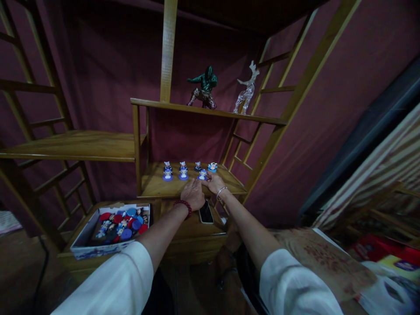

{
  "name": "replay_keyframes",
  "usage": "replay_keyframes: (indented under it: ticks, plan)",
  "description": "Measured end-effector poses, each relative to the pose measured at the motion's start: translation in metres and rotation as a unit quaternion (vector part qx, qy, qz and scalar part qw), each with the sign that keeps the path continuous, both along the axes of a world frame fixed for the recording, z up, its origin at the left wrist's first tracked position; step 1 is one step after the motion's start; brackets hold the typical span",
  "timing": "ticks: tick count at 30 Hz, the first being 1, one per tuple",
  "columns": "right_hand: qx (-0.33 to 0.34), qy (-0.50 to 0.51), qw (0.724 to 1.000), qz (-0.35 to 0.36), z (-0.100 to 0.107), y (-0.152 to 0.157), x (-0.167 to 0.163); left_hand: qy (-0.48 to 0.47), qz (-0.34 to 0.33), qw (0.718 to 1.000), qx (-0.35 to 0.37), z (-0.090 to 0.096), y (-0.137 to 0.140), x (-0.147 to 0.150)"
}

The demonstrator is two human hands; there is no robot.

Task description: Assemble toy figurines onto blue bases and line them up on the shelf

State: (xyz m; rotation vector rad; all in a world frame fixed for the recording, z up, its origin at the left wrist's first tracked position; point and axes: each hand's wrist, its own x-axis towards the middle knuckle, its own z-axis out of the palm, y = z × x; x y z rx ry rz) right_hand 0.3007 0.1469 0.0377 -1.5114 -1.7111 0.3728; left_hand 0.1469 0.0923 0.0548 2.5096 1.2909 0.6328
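Wooden shelf (pixel 157 186) | both hands (pixel 193 194) touching, seemingly, 1 small figurine (pixel 202 174)

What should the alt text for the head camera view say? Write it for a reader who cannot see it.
Two hands reach onto a low wooden shelf: the right hand touches a small figurine in a group of blue-based ones, the left hand rests beside it. A phone and a box of figurines sit below; two larger figures stand above.
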Motion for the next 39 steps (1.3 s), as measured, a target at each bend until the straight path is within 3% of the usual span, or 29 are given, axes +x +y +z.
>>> replay_keyframes:
  ticks: [10, 28, 39]
  plan:
    - [-0.004, -0.04, 0.999, -0.002, 0.002, 0.011, 0.001, 0.024, 0.019, 0.999, -0.028, -0.001, 0.007, 0.006]
    - [0.006, -0.105, 0.994, 0.019, 0.011, 0.013, 0.002, 0.026, 0.037, 0.999, -0.004, -0.002, 0.015, 0.014]
    - [-0.001, -0.042, 0.998, 0.04, 0.006, 0.017, 0.004, 0.026, 0.032, 0.999, -0.002, -0.001, 0.019, 0.015]
